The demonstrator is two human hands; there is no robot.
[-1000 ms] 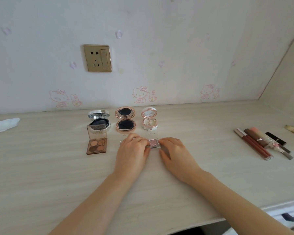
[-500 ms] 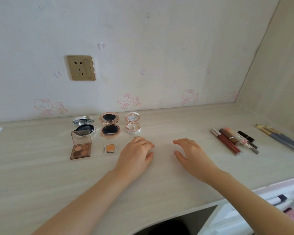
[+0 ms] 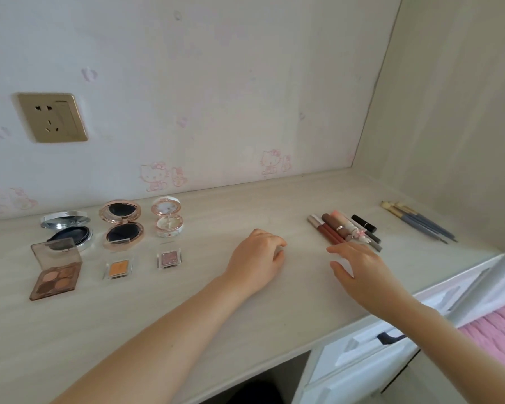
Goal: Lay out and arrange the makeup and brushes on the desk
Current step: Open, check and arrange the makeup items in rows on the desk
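Observation:
Three open round compacts stand in a row at the back left: silver [image 3: 66,230], rose-gold [image 3: 122,224] and small white [image 3: 168,219]. In front of them lie a brown eyeshadow palette [image 3: 56,274], an orange single shadow [image 3: 118,268] and a pink glitter shadow [image 3: 169,258]. Several lip tubes and pencils [image 3: 343,230] lie side by side at the right, with grey-handled brushes [image 3: 419,223] farther right. My left hand [image 3: 258,262] rests on the desk with fingers loosely curled, holding nothing. My right hand [image 3: 359,268] hovers with fingers spread just in front of the lip tubes.
The pale wood desk [image 3: 204,316] meets a wall with a gold socket [image 3: 51,117] at the back and a side panel at the right. White drawers [image 3: 370,354] sit under the desk's right end, beside pink fabric [image 3: 499,333].
Both hands have left the pink glitter shadow, which now lies in the front row, and moved right. My right hand has reached toward the lip tubes. The view has swung right.

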